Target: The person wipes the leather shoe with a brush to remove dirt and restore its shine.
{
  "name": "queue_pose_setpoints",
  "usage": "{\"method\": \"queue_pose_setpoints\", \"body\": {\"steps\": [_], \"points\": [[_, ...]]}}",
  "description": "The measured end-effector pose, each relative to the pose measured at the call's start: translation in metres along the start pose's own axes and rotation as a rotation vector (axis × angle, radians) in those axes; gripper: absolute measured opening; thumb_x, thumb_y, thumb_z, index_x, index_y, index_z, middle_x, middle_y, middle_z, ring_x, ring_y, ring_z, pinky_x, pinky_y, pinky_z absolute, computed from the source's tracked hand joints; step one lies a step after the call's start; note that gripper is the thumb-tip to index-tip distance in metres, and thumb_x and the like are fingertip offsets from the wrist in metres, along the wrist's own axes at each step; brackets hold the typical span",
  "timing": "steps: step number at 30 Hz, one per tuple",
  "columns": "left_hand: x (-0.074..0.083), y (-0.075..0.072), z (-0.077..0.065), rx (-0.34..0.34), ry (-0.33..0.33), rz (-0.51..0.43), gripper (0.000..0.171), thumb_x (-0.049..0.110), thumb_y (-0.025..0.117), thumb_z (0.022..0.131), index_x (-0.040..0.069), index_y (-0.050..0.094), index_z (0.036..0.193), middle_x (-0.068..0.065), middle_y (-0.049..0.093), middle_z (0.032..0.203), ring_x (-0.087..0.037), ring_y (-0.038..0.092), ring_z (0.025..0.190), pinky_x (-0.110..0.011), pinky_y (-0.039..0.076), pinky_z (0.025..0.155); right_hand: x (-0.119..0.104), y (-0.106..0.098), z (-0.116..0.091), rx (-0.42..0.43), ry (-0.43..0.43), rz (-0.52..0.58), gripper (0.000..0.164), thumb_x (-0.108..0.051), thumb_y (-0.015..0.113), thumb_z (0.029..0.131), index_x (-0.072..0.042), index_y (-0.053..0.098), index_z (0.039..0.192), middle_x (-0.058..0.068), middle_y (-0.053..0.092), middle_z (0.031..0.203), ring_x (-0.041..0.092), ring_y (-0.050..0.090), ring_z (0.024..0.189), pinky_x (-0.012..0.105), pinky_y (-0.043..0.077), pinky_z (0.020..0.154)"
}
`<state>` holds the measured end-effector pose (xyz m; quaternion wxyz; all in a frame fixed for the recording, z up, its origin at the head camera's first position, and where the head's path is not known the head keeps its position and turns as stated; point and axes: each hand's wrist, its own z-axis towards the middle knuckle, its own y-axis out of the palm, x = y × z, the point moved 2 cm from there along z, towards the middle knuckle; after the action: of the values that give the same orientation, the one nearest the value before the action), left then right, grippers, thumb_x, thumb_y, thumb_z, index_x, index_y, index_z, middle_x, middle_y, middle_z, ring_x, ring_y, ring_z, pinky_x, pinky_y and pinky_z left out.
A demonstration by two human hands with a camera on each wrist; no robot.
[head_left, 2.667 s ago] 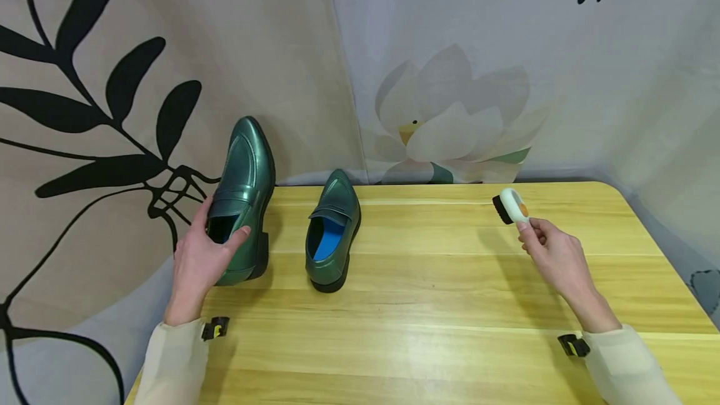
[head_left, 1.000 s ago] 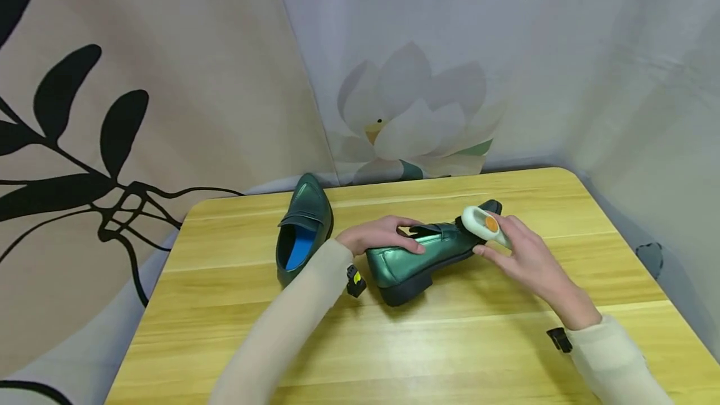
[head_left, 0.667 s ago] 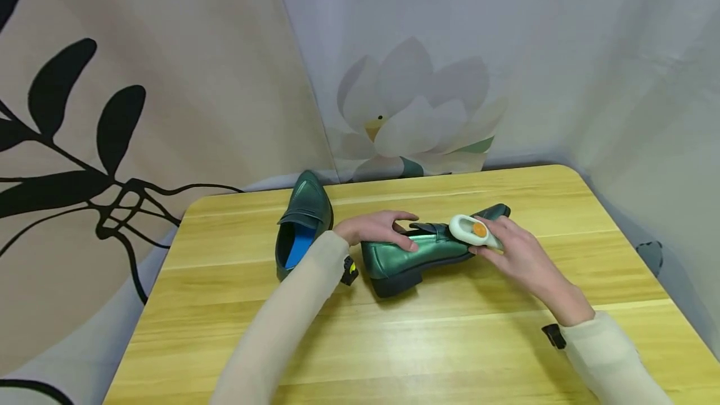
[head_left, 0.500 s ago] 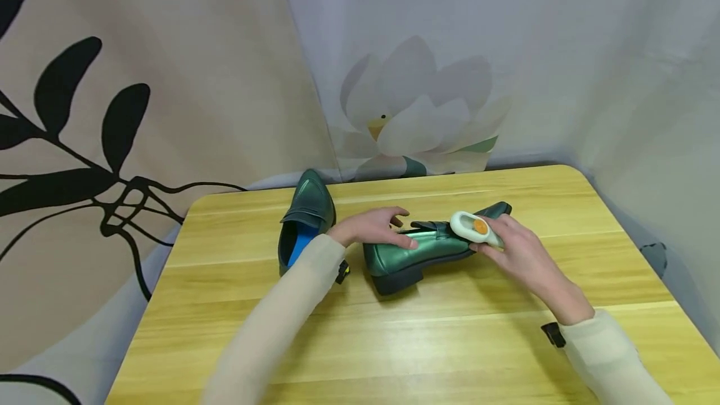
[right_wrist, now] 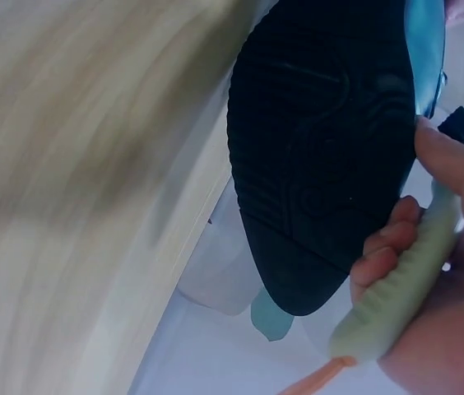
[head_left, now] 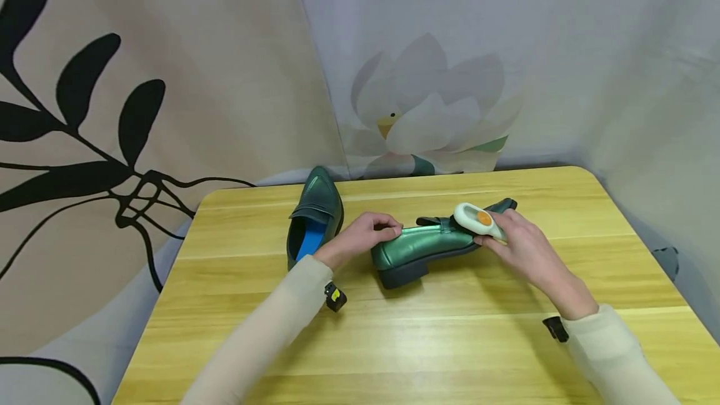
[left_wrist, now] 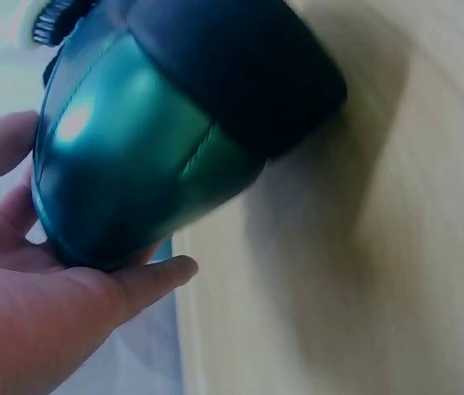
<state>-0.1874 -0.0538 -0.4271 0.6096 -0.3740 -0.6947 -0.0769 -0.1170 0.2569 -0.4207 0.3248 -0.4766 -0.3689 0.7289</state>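
A metallic green loafer is tilted with its toe to the right, and a shadow lies on the wood under it. My left hand grips it at the back by the heel collar; in the left wrist view the fingers and thumb are around the heel end. In my right hand is a white shoe brush with an orange spot, its head against the upper near the strap. Dark bristles show in the left wrist view. From the right wrist the dark sole shows, beside the brush's ribbed handle.
A second green loafer with a blue insole stands left of my left hand, toe toward the back, partly hidden by the forearm. The wooden table ends at a patterned curtain behind.
The loafer has come from the table's left side, past the other loafer, to the middle right. The brush has met it. Lately my left fingers have drawn in on the heel collar.
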Motion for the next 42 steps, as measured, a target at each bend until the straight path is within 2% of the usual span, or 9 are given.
{"method": "queue_pose_setpoints", "body": {"steps": [4,9,12,17,24,30,36,38,42], "points": [[-0.005,0.003,0.003,0.042,-0.054,-0.137,0.025,0.019,0.061,0.105,0.003,0.074,0.119,-0.008,0.066,0.135,-0.024,0.055,0.127,-0.042,0.041,0.111,-0.002,-0.001,0.000,-0.017,0.087,0.039,0.042,-0.031,0.076,0.096,-0.001,0.065,0.123,0.012,0.061,0.098,0.026,0.053,0.081,0.041,0.042,0.066],[-0.012,0.002,0.009,0.052,-0.086,-0.257,0.026,0.019,0.062,0.104,0.000,0.072,0.118,-0.008,0.066,0.137,-0.026,0.052,0.133,-0.045,0.036,0.115,-0.014,-0.003,-0.003,-0.049,0.202,0.132,0.069,-0.045,0.062,0.102,0.003,0.045,0.149,0.026,0.058,0.132,0.041,0.057,0.112,0.060,0.046,0.087],[-0.013,0.001,0.013,0.050,-0.106,-0.304,0.025,0.019,0.063,0.103,0.000,0.072,0.117,-0.008,0.065,0.139,-0.026,0.050,0.136,-0.045,0.034,0.116,-0.025,0.002,-0.005,-0.067,0.129,0.175,0.068,-0.040,0.058,0.106,0.003,0.038,0.154,0.026,0.056,0.136,0.039,0.056,0.113,0.058,0.045,0.088],[-0.006,0.003,0.020,0.064,-0.089,-0.340,0.025,0.015,0.063,0.102,-0.004,0.072,0.116,-0.011,0.067,0.131,-0.024,0.055,0.126,-0.038,0.042,0.108,-0.046,0.027,-0.007,-0.047,-0.164,0.119,0.056,-0.028,0.067,0.103,-0.001,0.048,0.148,0.017,0.062,0.129,0.031,0.060,0.108,0.051,0.049,0.088],[-0.010,0.008,0.025,0.050,-0.067,-0.359,0.027,0.010,0.062,0.103,-0.010,0.070,0.118,-0.013,0.068,0.122,-0.021,0.059,0.113,-0.031,0.047,0.098,-0.062,0.054,-0.009,0.003,-0.486,-0.029,0.053,-0.048,0.064,0.101,-0.012,0.061,0.140,-0.002,0.062,0.100,0.013,0.056,0.084,0.033,0.052,0.070],[-0.015,0.007,0.021,0.057,-0.051,-0.310,0.029,0.014,0.060,0.105,-0.007,0.069,0.121,-0.013,0.067,0.122,-0.021,0.058,0.113,-0.031,0.047,0.098,-0.047,0.048,-0.015,0.028,-0.455,-0.064,0.053,-0.042,0.074,0.095,-0.013,0.065,0.139,-0.003,0.061,0.096,0.012,0.055,0.079,0.032,0.052,0.065],[-0.014,0.004,0.013,0.091,-0.084,-0.295,0.029,0.016,0.056,0.107,-0.005,0.067,0.124,-0.012,0.064,0.124,-0.020,0.055,0.110,-0.033,0.047,0.096,-0.025,0.031,-0.021,0.119,-0.347,-0.109,0.072,-0.065,0.034,0.103,-0.009,0.066,0.135,0.000,0.061,0.093,0.014,0.052,0.076,0.035,0.047,0.060],[-0.013,0.004,0.011,0.096,-0.089,-0.295,0.029,0.017,0.056,0.107,-0.005,0.067,0.124,-0.012,0.063,0.124,-0.020,0.055,0.109,-0.033,0.047,0.096,-0.029,0.034,-0.020,0.123,-0.365,-0.103,0.074,-0.066,0.032,0.103,-0.008,0.067,0.134,0.001,0.061,0.093,0.014,0.052,0.075,0.034,0.047,0.059],[-0.013,0.004,0.009,0.083,-0.080,-0.272,0.030,0.018,0.057,0.107,-0.004,0.068,0.123,-0.011,0.065,0.122,-0.020,0.056,0.107,-0.032,0.047,0.095,-0.047,0.048,-0.016,0.105,-0.484,-0.070,0.062,-0.059,0.045,0.105,-0.009,0.068,0.134,0.000,0.062,0.092,0.015,0.056,0.075,0.031,0.049,0.057]]}}
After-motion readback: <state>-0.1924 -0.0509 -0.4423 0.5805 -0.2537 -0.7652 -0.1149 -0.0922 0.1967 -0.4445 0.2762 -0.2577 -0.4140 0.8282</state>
